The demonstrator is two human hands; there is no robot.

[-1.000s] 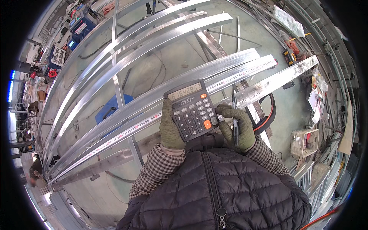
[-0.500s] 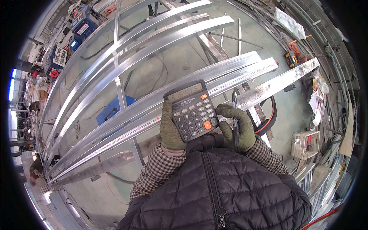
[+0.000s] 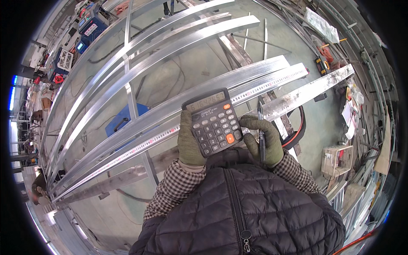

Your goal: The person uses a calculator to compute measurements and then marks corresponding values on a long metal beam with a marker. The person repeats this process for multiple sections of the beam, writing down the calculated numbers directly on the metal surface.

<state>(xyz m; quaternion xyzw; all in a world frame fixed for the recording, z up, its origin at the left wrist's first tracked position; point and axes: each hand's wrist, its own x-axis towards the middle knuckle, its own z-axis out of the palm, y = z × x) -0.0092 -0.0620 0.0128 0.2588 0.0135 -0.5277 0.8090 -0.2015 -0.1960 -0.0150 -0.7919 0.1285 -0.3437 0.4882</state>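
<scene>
Count at your bench: one of most things, two gloves, several metal bars.

You have one black calculator [image 3: 214, 123], one pen [image 3: 261, 135], two gloved hands, left hand [image 3: 189, 140] and right hand [image 3: 261, 138]. One long ruler [image 3: 178, 129] lies across. At least five long metal bars [image 3: 170, 51]; exact number unclear. One blue case [image 3: 121, 121], one wire basket [image 3: 335, 159].

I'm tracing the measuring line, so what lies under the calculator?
Under the calculator run the long steel rule and shiny metal bars. The calculator and the gloved left hand holding it cover the rule's marks there.
</scene>
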